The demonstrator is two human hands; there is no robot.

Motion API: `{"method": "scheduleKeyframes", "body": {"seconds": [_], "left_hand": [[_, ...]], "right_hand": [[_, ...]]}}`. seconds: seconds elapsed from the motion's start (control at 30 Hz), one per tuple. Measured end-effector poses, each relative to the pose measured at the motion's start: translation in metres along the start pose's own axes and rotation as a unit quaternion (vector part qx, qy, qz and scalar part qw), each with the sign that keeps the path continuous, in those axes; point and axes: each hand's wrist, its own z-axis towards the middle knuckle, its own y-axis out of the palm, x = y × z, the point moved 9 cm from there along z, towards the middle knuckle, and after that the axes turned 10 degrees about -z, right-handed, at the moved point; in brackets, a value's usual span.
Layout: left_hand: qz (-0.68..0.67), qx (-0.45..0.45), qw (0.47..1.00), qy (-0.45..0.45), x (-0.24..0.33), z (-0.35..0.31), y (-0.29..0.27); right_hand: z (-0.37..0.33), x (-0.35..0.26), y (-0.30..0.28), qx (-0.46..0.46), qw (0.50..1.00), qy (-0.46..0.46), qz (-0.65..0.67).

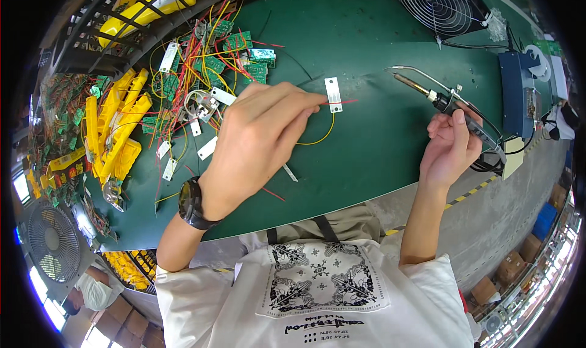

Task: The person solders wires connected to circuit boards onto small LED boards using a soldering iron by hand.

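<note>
My left hand (262,128), a watch on its wrist, is closed in a pinch over the middle of the table. From its fingertips a thin red wire (347,102) runs across a small white strip board (332,88). A yellow wire (326,133) curves down from that board's lower end. My right hand (450,146) is closed around the handle of a soldering iron (444,102), which carries a curved metal tube alongside. The iron's tip points left, toward the white board but apart from it. What lies under my left palm is hidden.
Left of my left hand lies a tangled heap of green circuit boards (210,67) and wires. Yellow plastic casings (113,128) sit beyond it, beside a black crate (91,61). A fan with a wire guard (436,6) stands at the far right, near a blue box unit (517,94).
</note>
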Motion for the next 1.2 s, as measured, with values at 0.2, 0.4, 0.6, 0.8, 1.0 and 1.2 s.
{"method": "scheduleKeyframes", "body": {"seconds": [0.2, 0.4, 0.6, 0.8, 1.0, 1.2], "left_hand": [[0.021, -0.004, 0.999, -0.043, -0.009, -0.007, 0.018], [0.026, 0.035, 0.999, -0.018, -0.014, -0.014, 0.020], [0.048, 0.019, 0.999, 0.012, -0.012, -0.017, 0.021], [0.044, 0.027, 0.998, 0.032, -0.012, -0.018, 0.019], [0.048, 0.031, 0.998, 0.035, -0.014, -0.021, 0.019], [0.054, 0.039, 0.997, 0.040, -0.014, -0.021, 0.020]], "right_hand": [[0.005, -0.008, 0.013, -0.105, 0.994, -0.019, -0.035], [0.006, 0.006, 0.018, -0.144, 0.989, 0.007, -0.017], [-0.002, 0.003, 0.022, -0.196, 0.978, -0.018, -0.063], [-0.002, 0.003, 0.025, -0.212, 0.974, -0.019, -0.073], [-0.003, 0.005, 0.024, -0.208, 0.975, -0.001, -0.072], [-0.004, 0.005, 0.023, -0.229, 0.971, -0.014, -0.060]]}}
